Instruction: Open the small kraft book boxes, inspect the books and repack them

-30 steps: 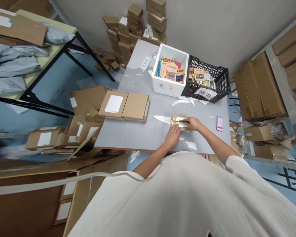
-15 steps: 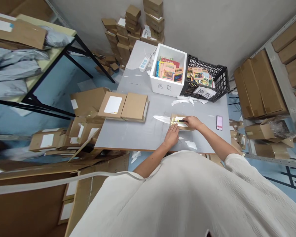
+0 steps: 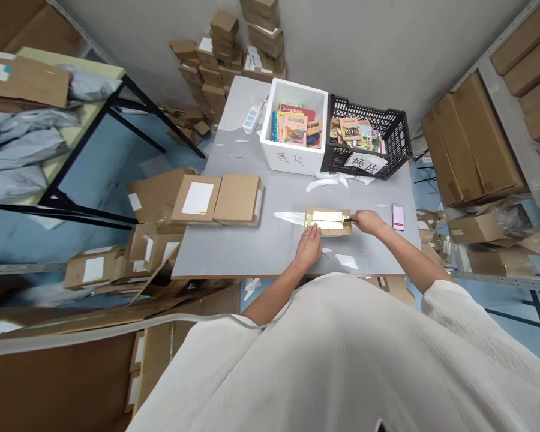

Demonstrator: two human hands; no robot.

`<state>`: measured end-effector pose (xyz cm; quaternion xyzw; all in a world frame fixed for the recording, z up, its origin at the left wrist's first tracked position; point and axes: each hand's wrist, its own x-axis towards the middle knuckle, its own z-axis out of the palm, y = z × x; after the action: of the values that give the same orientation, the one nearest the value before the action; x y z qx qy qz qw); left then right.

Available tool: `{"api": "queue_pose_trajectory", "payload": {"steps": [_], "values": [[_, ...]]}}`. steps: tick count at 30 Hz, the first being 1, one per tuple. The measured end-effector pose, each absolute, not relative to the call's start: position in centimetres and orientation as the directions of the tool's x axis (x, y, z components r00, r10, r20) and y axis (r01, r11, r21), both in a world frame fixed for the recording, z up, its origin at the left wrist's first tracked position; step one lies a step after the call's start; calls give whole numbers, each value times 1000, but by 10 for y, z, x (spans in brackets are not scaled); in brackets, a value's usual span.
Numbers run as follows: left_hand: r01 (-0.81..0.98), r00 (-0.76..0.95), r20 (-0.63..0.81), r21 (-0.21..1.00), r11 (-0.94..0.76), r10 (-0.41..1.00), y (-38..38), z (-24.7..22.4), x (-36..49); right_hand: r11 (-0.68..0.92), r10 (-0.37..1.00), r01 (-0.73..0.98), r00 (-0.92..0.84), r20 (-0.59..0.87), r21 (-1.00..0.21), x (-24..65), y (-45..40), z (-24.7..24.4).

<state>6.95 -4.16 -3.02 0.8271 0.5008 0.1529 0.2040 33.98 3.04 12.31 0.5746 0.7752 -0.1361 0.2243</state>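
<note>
Fingers of the right hand close around a slim black tool at the right end of a small taped carton, just right of the frame's centre. The left hand, fingers extended, rests on the carton's lower-left edge, while a phone lies farther right.
</note>
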Motion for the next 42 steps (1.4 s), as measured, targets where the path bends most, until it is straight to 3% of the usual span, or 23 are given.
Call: {"api": "queue_pose_trajectory", "payload": {"steps": [22,28,34,42], "values": [[820,422,-29,438,-368,906,-37,-26,77,252,844,965,-254,-473,-68,417,21,114],[872,392,-108,360,-332,913,-38,-9,82,211,867,975,-219,-447,-68,448,5,109],[853,464,-94,314,-416,881,-17,15,114,114,910,956,-210,-357,-271,465,-17,101],[814,563,-230,320,-484,794,21,20,148,56,928,904,-203,-311,-425,453,-25,87]]}}
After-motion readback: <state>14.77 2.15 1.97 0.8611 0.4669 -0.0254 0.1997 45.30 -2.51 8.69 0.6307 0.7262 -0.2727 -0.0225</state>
